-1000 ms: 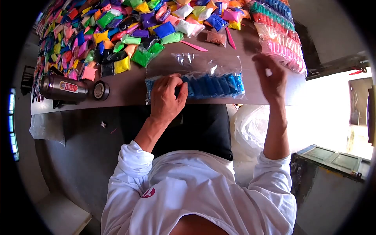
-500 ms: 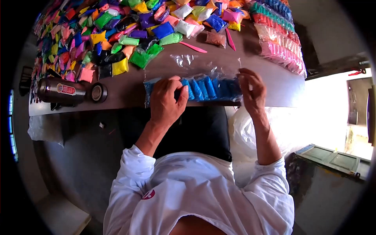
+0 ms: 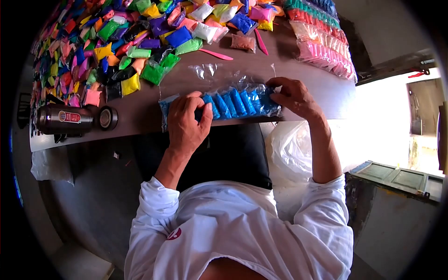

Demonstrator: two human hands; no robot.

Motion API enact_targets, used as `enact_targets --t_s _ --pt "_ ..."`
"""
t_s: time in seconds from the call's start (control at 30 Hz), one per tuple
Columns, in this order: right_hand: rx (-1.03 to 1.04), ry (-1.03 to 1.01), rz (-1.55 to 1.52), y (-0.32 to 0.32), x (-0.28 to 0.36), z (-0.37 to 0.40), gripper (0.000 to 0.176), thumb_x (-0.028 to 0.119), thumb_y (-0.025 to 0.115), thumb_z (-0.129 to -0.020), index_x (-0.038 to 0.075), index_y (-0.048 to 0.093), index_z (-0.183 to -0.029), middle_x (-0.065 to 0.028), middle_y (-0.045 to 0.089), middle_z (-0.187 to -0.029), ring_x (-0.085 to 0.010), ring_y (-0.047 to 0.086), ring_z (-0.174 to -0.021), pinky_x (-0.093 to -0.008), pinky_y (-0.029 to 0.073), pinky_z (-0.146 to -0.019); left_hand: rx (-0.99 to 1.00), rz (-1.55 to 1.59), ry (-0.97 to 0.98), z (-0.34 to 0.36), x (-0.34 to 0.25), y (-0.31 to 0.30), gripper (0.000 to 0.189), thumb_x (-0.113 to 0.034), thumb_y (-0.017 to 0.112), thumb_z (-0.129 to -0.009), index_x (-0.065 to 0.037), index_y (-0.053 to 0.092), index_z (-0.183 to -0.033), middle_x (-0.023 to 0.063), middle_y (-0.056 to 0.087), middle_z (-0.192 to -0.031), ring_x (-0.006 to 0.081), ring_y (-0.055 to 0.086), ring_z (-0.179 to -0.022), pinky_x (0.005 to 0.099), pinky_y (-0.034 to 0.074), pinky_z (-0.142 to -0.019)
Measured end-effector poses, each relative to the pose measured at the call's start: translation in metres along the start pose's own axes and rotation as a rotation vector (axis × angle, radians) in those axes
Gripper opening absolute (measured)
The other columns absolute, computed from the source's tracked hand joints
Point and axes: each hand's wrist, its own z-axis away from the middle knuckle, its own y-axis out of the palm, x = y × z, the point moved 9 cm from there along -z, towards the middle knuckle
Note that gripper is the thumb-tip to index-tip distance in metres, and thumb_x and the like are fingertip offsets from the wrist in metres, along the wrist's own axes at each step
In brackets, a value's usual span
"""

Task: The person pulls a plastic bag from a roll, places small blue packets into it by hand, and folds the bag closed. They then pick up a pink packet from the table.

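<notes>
A clear plastic bag lies flat near the table's front edge, its upper flap spread away from me. Inside it, several blue packets stand side by side in a row. My left hand is closed over the bag's left end, thumb and fingers against the leftmost packets. At the right end, my right hand has its fingers bent around the bag's corner, thumb below and index finger above. The palm side of both hands is hidden.
A heap of colourful packets covers the table's left and back. Bagged rows of packets lie at the right. A dark flask and its round lid are at left. Pink plastic tools lie beyond the bag.
My right hand has come down and left from above the bag's right edge onto its right end. The left hand keeps its hold. The whole view has shifted slightly.
</notes>
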Motion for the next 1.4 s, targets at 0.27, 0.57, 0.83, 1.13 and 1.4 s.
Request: enact_targets --t_s 0.27,0.57,0.83,1.13,1.4 --pt "-0.005 -0.16 0.079 0.001 -0.006 -0.005 0.02 0.008 0.064 -0.087 -0.001 0.069 -0.104 -0.0062 0.067 -0.085 -0.0113 0.061 -0.078 -0.0273 0.05 -0.072 0.003 -0.004 -0.005 0.001 0.0 0.002 0.016 -0.015 0.066 -0.086 -0.007 0.052 -0.086 0.012 0.064 -0.099 0.03 0.062 -0.089 0.0398 0.047 -0.086" --pt "0.082 -0.018 0.014 0.005 -0.008 -0.013 0.021 0.018 0.058 -0.094 0.0 0.065 -0.103 -0.0037 0.063 -0.082 -0.0103 0.055 -0.07 -0.0261 0.047 -0.065 -0.013 -0.003 -0.014 0.002 -0.001 0.002 0.016 -0.018 0.065 -0.087 -0.008 0.053 -0.086 0.0118 0.064 -0.099 0.0295 0.063 -0.09 0.04 0.047 -0.086" --pt "0.208 -0.006 -0.143 0.003 -0.004 -0.02 0.02 0.015 0.061 -0.09 -0.001 0.065 -0.101 -0.0046 0.064 -0.082 -0.0112 0.057 -0.067 -0.0246 0.047 -0.058 -0.029 0.0 0.015 0.0 -0.005 -0.002 0.014 -0.015 0.067 -0.085 -0.006 0.056 -0.087 0.0128 0.067 -0.1 0.0321 0.064 -0.089 0.0398 0.05 -0.082" --pt "-0.41 -0.384 0.249 0.006 0.078 0.016 0.014 0.006 0.066 -0.082 0.003 0.067 -0.095 -0.0127 0.066 -0.09 -0.0266 0.066 -0.08 -0.0358 0.053 -0.072 -0.032 0.023 0.002 0.002 -0.001 -0.002 0.017 -0.016 0.068 -0.083 -0.007 0.055 -0.086 0.0117 0.066 -0.096 0.032 0.063 -0.089 0.0404 0.048 -0.083" --pt "-0.28 -0.563 0.517 0.054 0.088 0.013 0.021 0.015 0.067 -0.084 0.003 0.067 -0.101 -0.0128 0.067 -0.099 -0.0298 0.061 -0.09 -0.038 0.047 -0.086 -0.046 0.047 0.014 0.003 0.001 -0.003 0.017 -0.018 0.068 -0.083 -0.007 0.055 -0.087 0.0116 0.067 -0.099 0.0328 0.064 -0.09 0.0412 0.049 -0.084"
